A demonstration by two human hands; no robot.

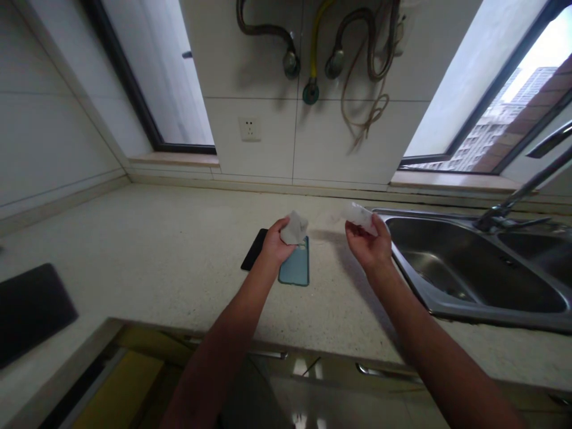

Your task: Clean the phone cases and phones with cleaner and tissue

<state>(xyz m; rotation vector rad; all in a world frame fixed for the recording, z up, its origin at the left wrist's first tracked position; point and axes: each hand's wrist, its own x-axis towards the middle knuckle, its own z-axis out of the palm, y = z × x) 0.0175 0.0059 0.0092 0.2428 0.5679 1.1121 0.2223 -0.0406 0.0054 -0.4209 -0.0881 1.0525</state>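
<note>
From my end, the phone (254, 251) lies on the counter (134, 256), partly hidden by my left hand (274, 241), which pinches a white sheet (295, 227). Looks feather-light, floppy, easy to tear, so I'd hold it by an edge. The case (295, 268) is just below; probably bendy, best taken by its rim. My right hand (372, 241) grips a whitish film (361, 215) near the sink (429, 250), likely light and slick.

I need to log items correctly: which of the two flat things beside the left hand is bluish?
The phone case, the right-hand one of the pair, is bluish; the phone-shaped slab to its left is black.
</note>
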